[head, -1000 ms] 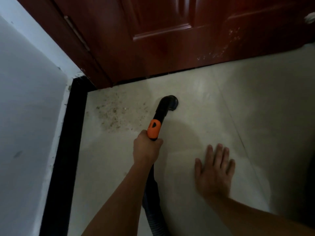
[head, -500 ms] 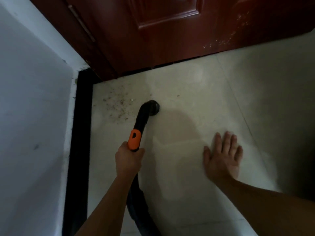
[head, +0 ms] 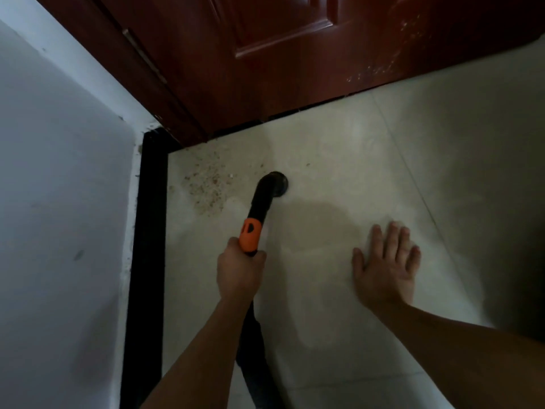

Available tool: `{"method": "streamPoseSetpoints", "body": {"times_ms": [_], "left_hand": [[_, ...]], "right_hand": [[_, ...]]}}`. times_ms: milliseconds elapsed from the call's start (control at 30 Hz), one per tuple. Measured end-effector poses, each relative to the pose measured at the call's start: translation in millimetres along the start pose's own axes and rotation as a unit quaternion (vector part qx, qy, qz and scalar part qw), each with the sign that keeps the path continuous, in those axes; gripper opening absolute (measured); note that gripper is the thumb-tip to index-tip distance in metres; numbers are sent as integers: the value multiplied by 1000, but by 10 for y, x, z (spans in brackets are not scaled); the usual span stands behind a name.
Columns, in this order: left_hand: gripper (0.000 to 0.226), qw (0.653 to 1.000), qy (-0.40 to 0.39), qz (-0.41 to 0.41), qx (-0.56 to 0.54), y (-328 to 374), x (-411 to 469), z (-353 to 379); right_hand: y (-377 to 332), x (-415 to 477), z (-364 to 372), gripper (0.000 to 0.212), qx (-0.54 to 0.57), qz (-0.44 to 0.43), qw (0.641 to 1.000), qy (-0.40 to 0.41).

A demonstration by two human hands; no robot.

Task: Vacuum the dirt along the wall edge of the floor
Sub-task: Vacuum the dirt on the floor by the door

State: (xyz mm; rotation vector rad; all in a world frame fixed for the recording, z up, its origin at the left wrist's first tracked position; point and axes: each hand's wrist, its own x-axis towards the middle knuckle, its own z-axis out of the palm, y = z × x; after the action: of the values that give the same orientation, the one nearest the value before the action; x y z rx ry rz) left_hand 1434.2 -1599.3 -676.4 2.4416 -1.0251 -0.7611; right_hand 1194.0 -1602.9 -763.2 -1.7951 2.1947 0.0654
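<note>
Dirt lies in the floor corner between the black baseboard and the door, just left of the nozzle. Head view: left hand grips the vacuum wand below its orange collar; right hand rests flat, fingers spread, on the tile floor. Sweep the nozzle leftward, mouth flush to the tile, finishing along the baseboard.

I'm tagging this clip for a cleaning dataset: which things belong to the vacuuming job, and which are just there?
Job: vacuum nozzle, hose, left hand gripping the orange handle, dirt, black skirting along the wall.
Just there: door, right hand flat on the floor tiles.
</note>
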Motion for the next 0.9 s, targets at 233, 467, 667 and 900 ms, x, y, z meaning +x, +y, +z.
{"method": "streamPoseSetpoints", "body": {"times_ms": [233,467,667,900], "left_hand": [[23,998,61,-22,-21,170,656,-133],[22,999,47,0,-18,298,835,-157],[21,999,32,-16,-16,-329,175,-291],[18,982,116,-131,-73,-1372,-216,-881]], "right_hand": [[10,7,51,75,-3,0,1000,19],[24,12,65,73,-13,0,1000,12],[22,-10,45,75,-3,4,1000,11],[-8,-34,-24,78,-21,-20,1000,-7]]}}
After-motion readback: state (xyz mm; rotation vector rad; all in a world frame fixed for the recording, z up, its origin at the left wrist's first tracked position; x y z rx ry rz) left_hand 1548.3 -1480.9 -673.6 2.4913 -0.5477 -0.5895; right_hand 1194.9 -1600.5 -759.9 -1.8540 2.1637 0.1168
